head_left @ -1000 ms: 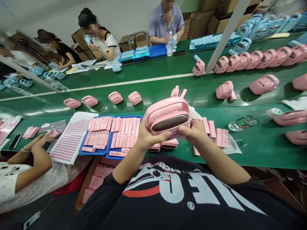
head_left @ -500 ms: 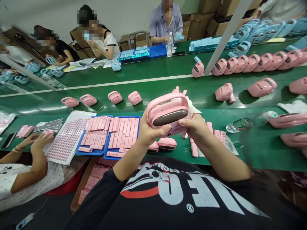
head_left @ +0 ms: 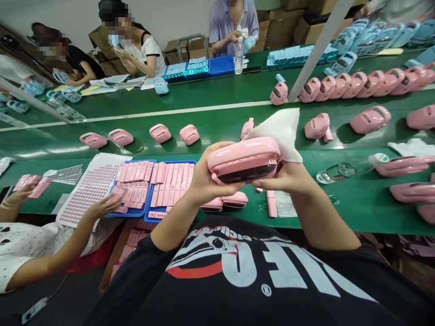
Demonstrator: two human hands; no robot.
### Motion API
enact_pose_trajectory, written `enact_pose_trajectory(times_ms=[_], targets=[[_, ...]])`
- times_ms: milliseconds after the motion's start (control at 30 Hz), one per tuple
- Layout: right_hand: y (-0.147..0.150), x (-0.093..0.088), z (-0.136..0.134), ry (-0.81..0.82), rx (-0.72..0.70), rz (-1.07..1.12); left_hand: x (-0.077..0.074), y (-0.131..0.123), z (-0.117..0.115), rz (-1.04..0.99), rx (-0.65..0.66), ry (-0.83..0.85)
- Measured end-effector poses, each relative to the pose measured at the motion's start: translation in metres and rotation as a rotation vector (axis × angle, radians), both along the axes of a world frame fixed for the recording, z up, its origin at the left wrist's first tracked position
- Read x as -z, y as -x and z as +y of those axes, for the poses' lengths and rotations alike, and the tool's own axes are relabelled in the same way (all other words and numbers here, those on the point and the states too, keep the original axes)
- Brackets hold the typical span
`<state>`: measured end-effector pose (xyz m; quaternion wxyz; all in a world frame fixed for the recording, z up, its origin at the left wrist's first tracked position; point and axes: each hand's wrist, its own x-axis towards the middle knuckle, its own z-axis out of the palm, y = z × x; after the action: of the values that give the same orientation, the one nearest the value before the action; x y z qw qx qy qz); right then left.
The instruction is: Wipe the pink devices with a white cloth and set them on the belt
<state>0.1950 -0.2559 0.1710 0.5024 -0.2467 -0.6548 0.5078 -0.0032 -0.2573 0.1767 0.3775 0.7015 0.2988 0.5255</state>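
Both my hands hold a pink plastic device (head_left: pixel 244 159) with a dark glossy window above the green table (head_left: pixel 356 203). My left hand (head_left: pixel 204 179) grips its left end, fingers curled over the top. My right hand (head_left: pixel 285 176) grips the right end and also pinches a white cloth (head_left: pixel 280 131) that stands up behind the device. Two similar pink devices (head_left: pixel 224 201) lie on the table just below my hands.
Two blue trays (head_left: pixel 156 185) of pink strips sit left of my hands, where a neighbour's hand (head_left: pixel 105 203) reaches. More pink devices (head_left: pixel 353 83) line the green belt; a clear bottle (head_left: pixel 343 170) lies at right. Other people work across the belt.
I have tilted the pink device so its top faces up and its handle is hidden. The white cloth now stands up behind it. The neighbour's hand has moved to the blue tray.
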Motion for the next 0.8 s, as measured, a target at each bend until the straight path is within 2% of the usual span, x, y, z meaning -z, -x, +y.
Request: enact_pose_trajectory(times_ms=[67, 133, 267, 433, 600, 700, 800], targets=[[-0.001, -0.004, -0.001, -0.006, 0.005, 0.005, 0.001, 0.000, 0.002, 0.010, 0.001, -0.120], [0.000, -0.007, -0.002, 0.008, 0.033, 0.034, 0.000, 0.000, 0.003, 0.002, 0.020, -0.157], [0.003, -0.015, -0.006, 0.051, 0.098, 0.055, -0.010, -0.003, -0.002, 0.005, 0.007, -0.128], [0.006, -0.022, -0.009, 0.142, 0.113, 0.089, -0.018, -0.007, -0.007, 0.025, -0.055, -0.129], [0.006, -0.013, -0.005, 0.036, 0.169, 0.077, -0.013, -0.003, 0.004, 0.029, -0.085, -0.223], [0.003, -0.003, -0.003, 0.065, 0.164, 0.039, -0.007, 0.003, 0.013, 0.046, -0.044, -0.271], [0.001, 0.007, -0.002, 0.084, 0.148, 0.080, 0.001, 0.004, 0.017, -0.053, -0.038, -0.260]])
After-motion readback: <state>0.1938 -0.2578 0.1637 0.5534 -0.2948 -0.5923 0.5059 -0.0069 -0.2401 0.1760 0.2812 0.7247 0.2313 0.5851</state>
